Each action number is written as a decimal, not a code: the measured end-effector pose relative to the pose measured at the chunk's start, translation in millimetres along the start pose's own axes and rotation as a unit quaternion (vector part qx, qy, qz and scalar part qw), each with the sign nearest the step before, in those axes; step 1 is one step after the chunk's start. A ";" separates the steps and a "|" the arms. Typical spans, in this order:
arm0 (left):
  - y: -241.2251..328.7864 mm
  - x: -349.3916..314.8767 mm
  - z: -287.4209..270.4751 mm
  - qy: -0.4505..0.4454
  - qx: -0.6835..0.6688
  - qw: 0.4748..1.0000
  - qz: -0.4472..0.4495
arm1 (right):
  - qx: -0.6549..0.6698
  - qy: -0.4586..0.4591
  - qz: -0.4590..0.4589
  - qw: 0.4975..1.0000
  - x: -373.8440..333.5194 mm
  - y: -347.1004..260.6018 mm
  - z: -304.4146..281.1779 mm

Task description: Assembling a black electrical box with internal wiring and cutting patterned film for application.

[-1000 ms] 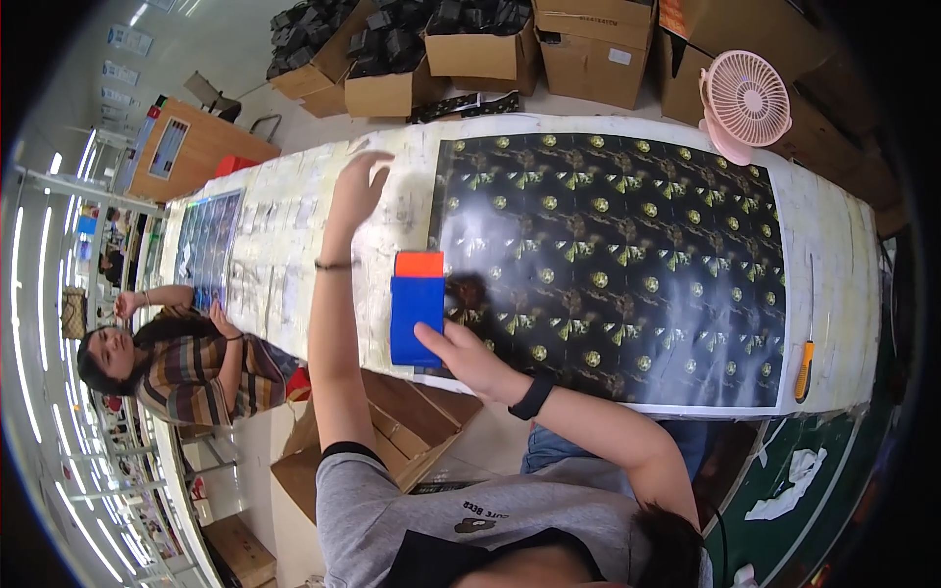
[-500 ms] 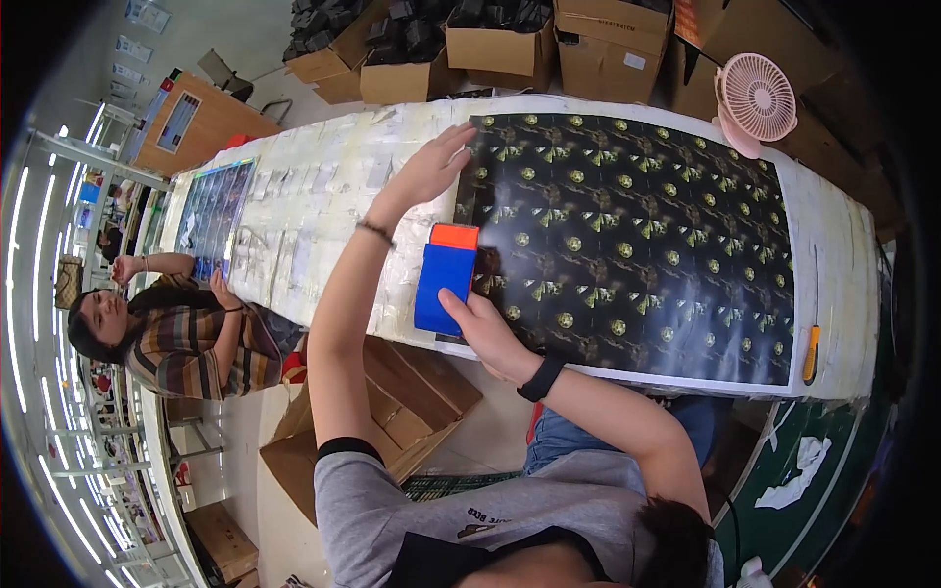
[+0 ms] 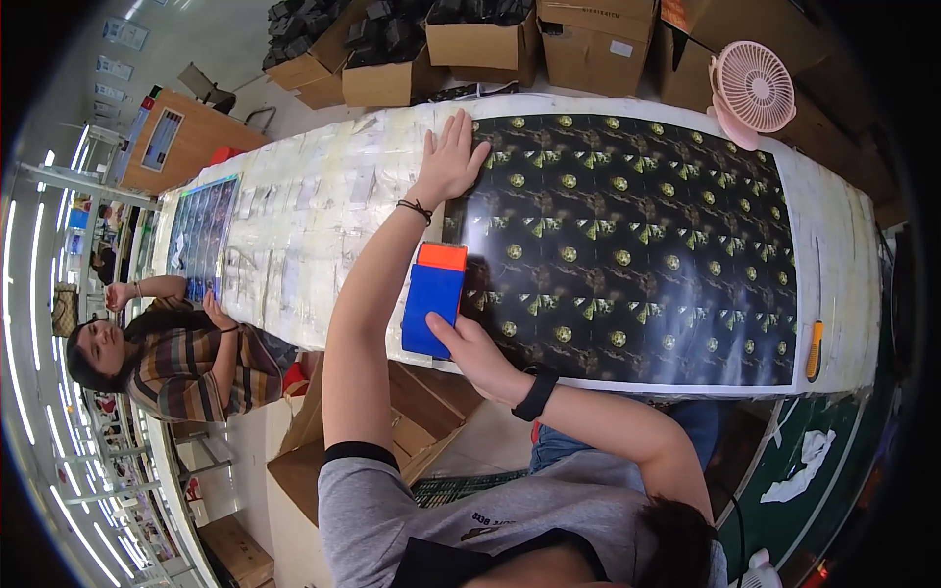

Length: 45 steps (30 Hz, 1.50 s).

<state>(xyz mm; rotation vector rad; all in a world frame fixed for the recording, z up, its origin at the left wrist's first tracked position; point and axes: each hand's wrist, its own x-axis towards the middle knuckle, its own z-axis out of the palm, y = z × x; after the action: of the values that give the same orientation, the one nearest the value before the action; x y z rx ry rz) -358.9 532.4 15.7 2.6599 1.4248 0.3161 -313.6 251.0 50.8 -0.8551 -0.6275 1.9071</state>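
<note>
A large dark sheet (image 3: 627, 284) with repeated green and yellow pictures lies flat on the table. My left hand (image 3: 452, 167) is laid at its far left corner, fingers stretched away from me and thumb apart, resting partly on the sheet. Nearer to me, my right hand (image 3: 480, 361) grips a blue block with an orange end (image 3: 432, 304), the thumb on its blue top. This block stands over the left edge of the sheet and hides part of it. The fingers beneath the block are out of sight.
A pink fan (image 3: 753, 88) stands by the sheet's far right corner. The yellow cutter knife (image 3: 815, 351) lies to its right. Another person (image 3: 186, 353) sits left, by a colourful sheet (image 3: 203, 235) on the long white table (image 3: 304, 225). Cardboard boxes (image 3: 478, 49) line the far side.
My left hand has turned and shifted right, its fingers now pointing away from me at the sheet's corner. The block in my right hand has come slightly nearer and left.
</note>
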 end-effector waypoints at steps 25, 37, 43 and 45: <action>4.0 -70.0 3.0 0.036 0.031 0.998 0.031 | -0.087 0.032 -0.041 0.995 -39.5 32.2 37.2; 14.6 -104.1 -6.0 0.019 0.048 0.999 0.019 | -0.122 -0.029 0.027 0.992 -78.9 81.4 28.7; 24.3 -136.6 -9.8 0.015 0.076 0.996 0.033 | -0.132 -0.028 -0.008 0.991 -89.8 89.2 29.5; 27.5 -147.8 -11.6 0.023 0.081 0.996 0.043 | -0.183 -0.019 -0.019 0.983 -92.1 109.8 29.0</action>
<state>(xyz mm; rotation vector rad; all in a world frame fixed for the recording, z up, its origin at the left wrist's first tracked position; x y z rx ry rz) -418.9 394.1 12.9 2.8666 1.4092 0.2815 -364.5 117.8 18.3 -1.0294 -1.0307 1.8048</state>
